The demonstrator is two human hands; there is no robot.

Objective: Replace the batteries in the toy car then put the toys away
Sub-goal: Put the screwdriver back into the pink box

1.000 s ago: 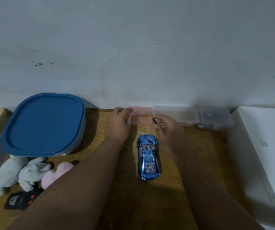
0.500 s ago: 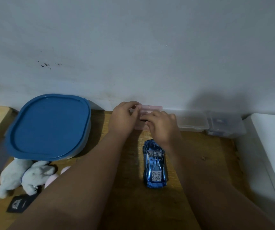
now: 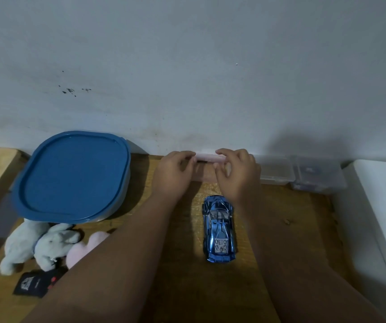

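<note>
Now, both hands work the pink box (image 3: 205, 176).
My left hand (image 3: 173, 174) and right hand (image 3: 236, 173) curl round its ends, pinching the lid (image 3: 205, 156), probably to lift it for batteries; the blue toy car (image 3: 219, 229) sits at its six o'clock.
</note>
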